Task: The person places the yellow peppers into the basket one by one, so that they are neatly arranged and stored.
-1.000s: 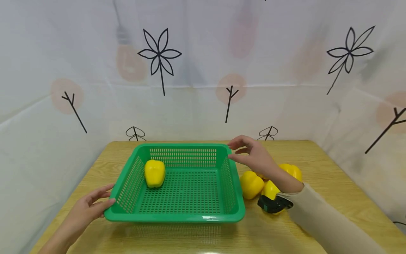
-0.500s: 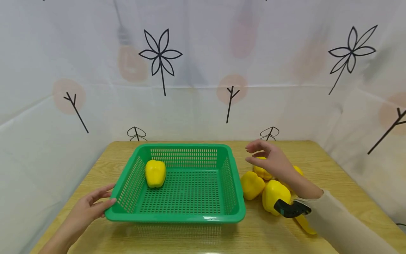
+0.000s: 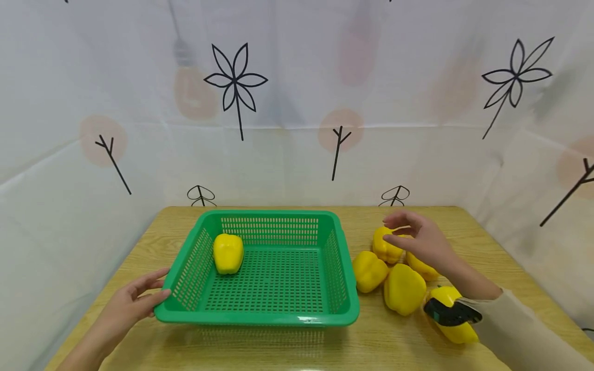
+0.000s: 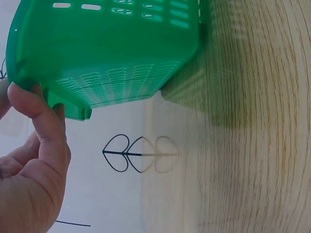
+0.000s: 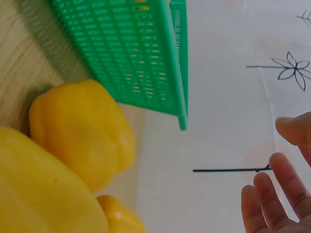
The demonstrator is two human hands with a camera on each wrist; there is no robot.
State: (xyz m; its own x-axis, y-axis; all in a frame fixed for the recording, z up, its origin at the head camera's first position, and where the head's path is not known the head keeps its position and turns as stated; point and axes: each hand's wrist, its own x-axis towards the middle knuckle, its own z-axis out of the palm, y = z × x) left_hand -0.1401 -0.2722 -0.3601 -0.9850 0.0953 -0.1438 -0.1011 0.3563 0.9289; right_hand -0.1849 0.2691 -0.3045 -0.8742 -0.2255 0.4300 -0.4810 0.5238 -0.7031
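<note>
Green plastic basket [image 3: 260,319] sits in the lower middle of the frame, one yellow pepper [image 3: 228,254] inside it toward the left wall, and what's changed is the right hand [image 3: 424,242]: a second ago it was up at the basket's right rim, now it's off to the right of the frame, over the loose peppers [image 3: 405,289]. Its thumb and fingers are apart, loosely curved, nothing between them, and the right wrist view shows the fingertips against the patterned cloth [image 5: 218,141], not touching any pepper. Left hand [image 3: 127,304] hasn't really budged, thumb and fingers pinching the rim at the lower left. I count five peppers outside on the wooden table [image 3: 150,247], lower right, the nearest pepper [image 3: 369,272] just beside the basket and another partly hidden behind the black wrist device [image 3: 447,312]. So the way I read it, one pepper's in, five are out, and the right hand is free and closer to the loose ones than to the basket
</note>
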